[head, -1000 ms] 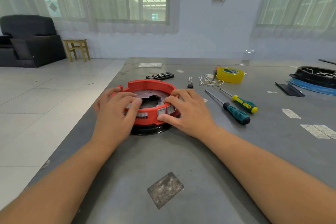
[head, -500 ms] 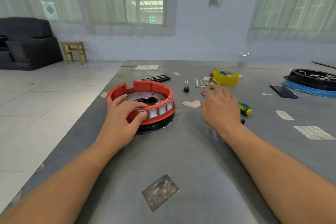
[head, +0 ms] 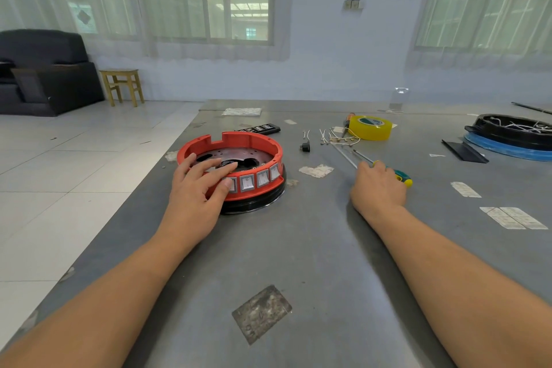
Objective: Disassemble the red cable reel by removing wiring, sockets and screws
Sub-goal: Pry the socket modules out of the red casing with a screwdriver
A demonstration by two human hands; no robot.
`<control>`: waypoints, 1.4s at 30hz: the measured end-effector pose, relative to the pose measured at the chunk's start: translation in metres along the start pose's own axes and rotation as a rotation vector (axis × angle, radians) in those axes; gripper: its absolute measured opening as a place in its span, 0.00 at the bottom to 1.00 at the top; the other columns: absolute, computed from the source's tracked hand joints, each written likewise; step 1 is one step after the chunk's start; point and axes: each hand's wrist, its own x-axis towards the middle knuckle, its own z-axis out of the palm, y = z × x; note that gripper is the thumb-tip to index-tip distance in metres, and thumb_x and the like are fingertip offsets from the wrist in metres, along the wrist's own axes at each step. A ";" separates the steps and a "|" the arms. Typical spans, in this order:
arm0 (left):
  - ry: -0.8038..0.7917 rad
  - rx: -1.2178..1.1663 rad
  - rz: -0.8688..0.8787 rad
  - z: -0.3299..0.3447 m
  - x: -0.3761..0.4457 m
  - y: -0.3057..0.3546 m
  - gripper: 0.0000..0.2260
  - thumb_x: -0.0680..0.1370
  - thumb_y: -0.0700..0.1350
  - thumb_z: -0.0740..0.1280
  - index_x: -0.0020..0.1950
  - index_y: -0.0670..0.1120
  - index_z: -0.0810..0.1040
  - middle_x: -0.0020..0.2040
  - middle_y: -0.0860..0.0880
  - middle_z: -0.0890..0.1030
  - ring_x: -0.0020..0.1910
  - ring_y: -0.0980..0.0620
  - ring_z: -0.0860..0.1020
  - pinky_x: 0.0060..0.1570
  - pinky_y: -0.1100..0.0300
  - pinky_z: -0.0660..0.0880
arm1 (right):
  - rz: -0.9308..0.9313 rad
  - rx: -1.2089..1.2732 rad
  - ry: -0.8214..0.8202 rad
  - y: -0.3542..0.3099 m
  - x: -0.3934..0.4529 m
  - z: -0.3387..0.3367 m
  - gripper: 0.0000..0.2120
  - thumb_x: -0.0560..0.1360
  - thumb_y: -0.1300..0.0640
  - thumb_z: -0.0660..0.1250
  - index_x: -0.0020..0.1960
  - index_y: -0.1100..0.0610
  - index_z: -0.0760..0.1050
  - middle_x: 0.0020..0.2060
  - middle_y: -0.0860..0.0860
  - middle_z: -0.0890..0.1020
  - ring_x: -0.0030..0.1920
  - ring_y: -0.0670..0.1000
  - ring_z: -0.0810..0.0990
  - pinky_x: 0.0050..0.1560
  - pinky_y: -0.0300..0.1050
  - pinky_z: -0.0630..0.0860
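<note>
nearest on the grey table [head: 313, 248] is a scuffed square patch [head: 261, 313], between the two bare forearms. further in, the left hand [head: 195, 194] rests on the near left rim of the red cable reel [head: 231, 163], its fingers spread fairly straight over the rim and into the hollow, the thumb against the outer wall beside a row of white switches [head: 255, 181]; it presses the reel rather than gripping it. the reel sits flat on a black base, left of the table's centre, directly under that hand. well to the right of the reel, the right hand [head: 378, 187] lies over the handles of two screwdrivers [head: 401, 176]; its fingers curl down on them, but i cannot tell whether they have closed around a handle. the two shafts point far and left from under the hand. between reel and right hand lies a torn white scrap [head: 316, 170]. beyond are a small black plug piece [head: 305, 147], loose white wire pieces [head: 328, 136], a yellow tape roll [head: 370, 127] and a black remote [head: 260, 129]. at the far right is a black tray of wires [head: 507, 131] on a blue disc.
</note>
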 end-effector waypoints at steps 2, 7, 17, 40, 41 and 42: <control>-0.001 0.017 0.015 -0.001 -0.001 0.002 0.18 0.86 0.49 0.65 0.77 0.56 0.75 0.78 0.52 0.73 0.83 0.48 0.54 0.81 0.46 0.51 | -0.079 0.165 0.103 -0.002 -0.004 -0.002 0.11 0.83 0.59 0.57 0.65 0.56 0.71 0.59 0.59 0.75 0.56 0.62 0.78 0.39 0.52 0.70; 0.077 -0.017 0.062 -0.006 -0.004 0.012 0.24 0.86 0.47 0.64 0.83 0.51 0.67 0.80 0.51 0.70 0.84 0.50 0.56 0.82 0.42 0.57 | -0.462 0.592 0.180 -0.020 -0.030 -0.016 0.14 0.85 0.50 0.56 0.68 0.52 0.71 0.59 0.55 0.79 0.56 0.62 0.79 0.54 0.58 0.77; 0.216 -0.081 0.219 -0.011 -0.007 0.018 0.09 0.84 0.41 0.68 0.62 0.49 0.82 0.58 0.68 0.76 0.64 0.64 0.72 0.63 0.50 0.77 | -0.783 0.456 0.228 -0.036 -0.044 -0.018 0.31 0.73 0.25 0.51 0.53 0.49 0.75 0.38 0.41 0.73 0.35 0.47 0.69 0.33 0.43 0.64; 0.124 -0.090 0.083 -0.024 -0.007 0.016 0.06 0.83 0.44 0.70 0.49 0.55 0.82 0.51 0.64 0.78 0.57 0.57 0.75 0.53 0.67 0.70 | -0.949 0.400 0.138 -0.016 -0.031 -0.021 0.23 0.81 0.36 0.55 0.54 0.54 0.77 0.43 0.47 0.77 0.42 0.53 0.77 0.39 0.47 0.72; 0.119 -0.084 0.088 -0.024 -0.007 0.014 0.06 0.83 0.44 0.70 0.49 0.54 0.81 0.51 0.65 0.77 0.58 0.57 0.74 0.53 0.67 0.70 | -0.953 0.370 0.171 -0.017 -0.031 -0.020 0.23 0.81 0.37 0.54 0.53 0.54 0.77 0.43 0.48 0.78 0.42 0.53 0.77 0.38 0.47 0.71; 0.120 -0.082 0.100 -0.024 -0.007 0.013 0.06 0.83 0.44 0.70 0.49 0.54 0.81 0.51 0.65 0.77 0.59 0.58 0.73 0.54 0.66 0.69 | -0.948 0.344 0.210 -0.018 -0.031 -0.019 0.24 0.82 0.36 0.53 0.53 0.53 0.77 0.43 0.49 0.79 0.42 0.53 0.77 0.36 0.46 0.70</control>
